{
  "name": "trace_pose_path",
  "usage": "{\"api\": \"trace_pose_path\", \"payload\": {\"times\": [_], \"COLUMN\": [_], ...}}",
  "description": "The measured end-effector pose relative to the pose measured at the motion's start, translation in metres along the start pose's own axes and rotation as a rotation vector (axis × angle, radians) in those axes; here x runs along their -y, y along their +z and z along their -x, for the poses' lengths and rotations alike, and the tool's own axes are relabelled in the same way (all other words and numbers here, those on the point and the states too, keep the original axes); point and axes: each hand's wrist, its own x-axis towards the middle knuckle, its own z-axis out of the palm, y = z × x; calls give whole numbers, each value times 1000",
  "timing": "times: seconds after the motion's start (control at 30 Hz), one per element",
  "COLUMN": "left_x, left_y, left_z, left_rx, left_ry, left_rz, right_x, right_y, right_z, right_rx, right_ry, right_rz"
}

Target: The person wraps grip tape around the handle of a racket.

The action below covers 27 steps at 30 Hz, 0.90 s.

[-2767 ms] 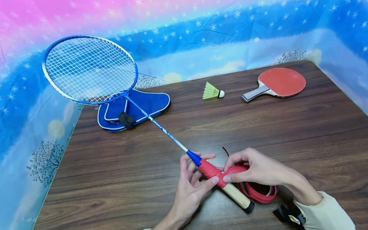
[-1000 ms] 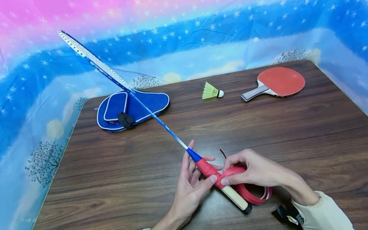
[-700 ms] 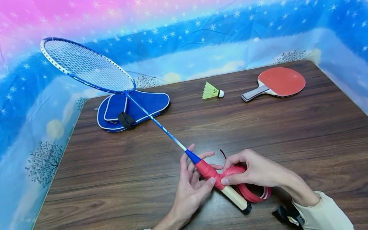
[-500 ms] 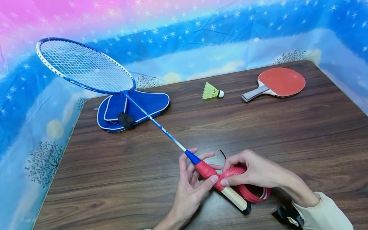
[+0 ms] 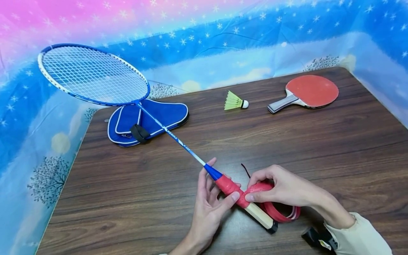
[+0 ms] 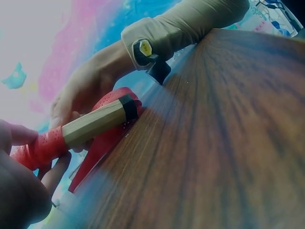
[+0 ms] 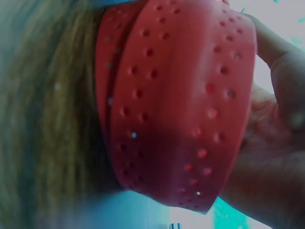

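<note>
A blue badminton racket (image 5: 95,76) slants from upper left down to its handle near the table's front. My left hand (image 5: 211,198) grips the handle where red perforated grip tape (image 5: 230,187) is wound on, thumb pressing the wrap. Bare wood handle (image 5: 258,215) (image 6: 95,124) with a black end cap shows below the wrap. My right hand (image 5: 280,187) pinches the loose red tape (image 5: 280,212) (image 7: 176,100), which loops onto the table beside the handle. The right wrist view is filled by that tape, close up.
On the dark wooden table (image 5: 287,141) lie a blue racket cover (image 5: 149,118) at back left, a yellow-green shuttlecock (image 5: 235,101) and a red table tennis paddle (image 5: 304,92) at the back. A starry blue cloth backs the table. A wrist camera (image 5: 320,238) sits on my right sleeve.
The racket has rolled about its shaft: the head went from flat to edge-on and back to nearly flat. Both hands kept their hold; the wrap sits slightly further down the handle.
</note>
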Motion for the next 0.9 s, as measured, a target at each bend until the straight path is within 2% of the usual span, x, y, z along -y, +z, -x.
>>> {"api": "trace_pose_path", "payload": {"times": [0.13, 0.33, 0.57, 0.73, 0.9], "left_x": [-2, -2, 0, 2, 1], "left_y": [0, 0, 0, 0, 0], "left_z": [0, 1, 0, 1, 1], "left_rx": [29, 65, 45, 50, 43], "left_ry": [-6, -17, 24, 61, 47], "left_rz": [40, 14, 24, 19, 24], "right_x": [0, 0, 0, 0, 0], "right_y": [1, 3, 0, 0, 2], "right_z": [0, -1, 0, 0, -1], "right_rx": [-7, -6, -1, -13, -36], "right_ry": [19, 25, -12, -1, 12], "right_rz": [-4, 6, 19, 21, 38]}}
